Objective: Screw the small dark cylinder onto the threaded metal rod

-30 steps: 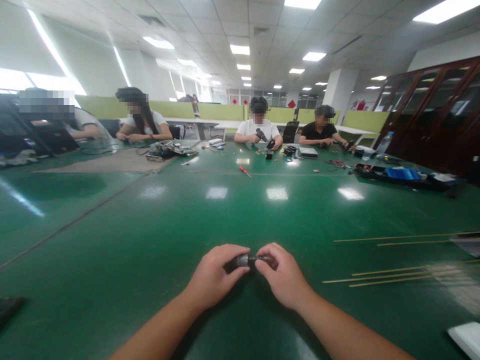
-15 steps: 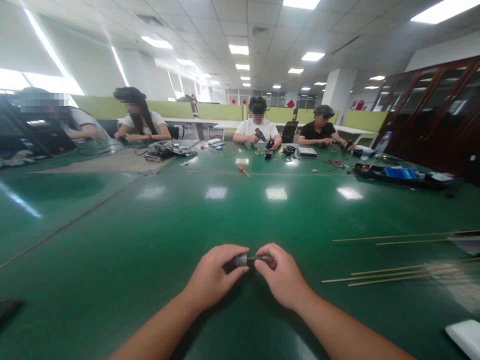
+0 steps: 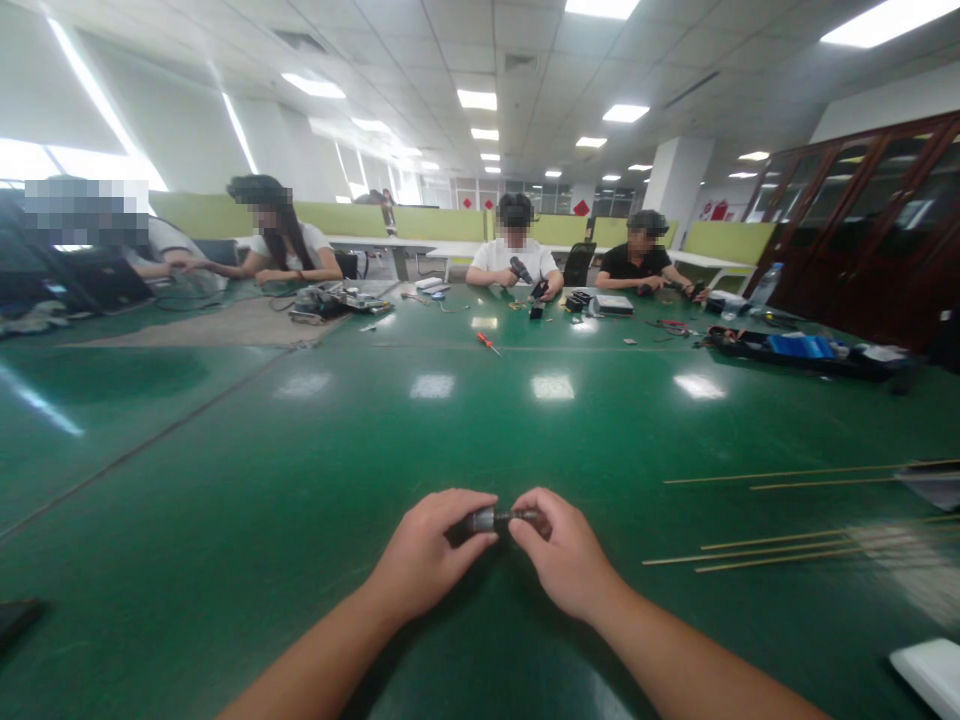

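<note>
Just above the green tabletop, both my hands work on one small cylindrical part, dark with a grey band. My left hand is closed round its thicker body, thumb below and fingers above. From the body's right end a thin dark ridged rod sticks out. Thumb and fingers of my right hand pinch the far end of that rod. The palms and fingers cover much of both pieces, so I cannot tell their exact kind.
Thin sticks lie at the right, near a white object at the corner. An orange screwdriver lies farther off. Beyond are a black tray with blue items, a heap of parts, and several people seated across the table.
My hands and the part look almost unmoved. At the far left, two seated people have shifted, and one arm now reaches toward the other person.
</note>
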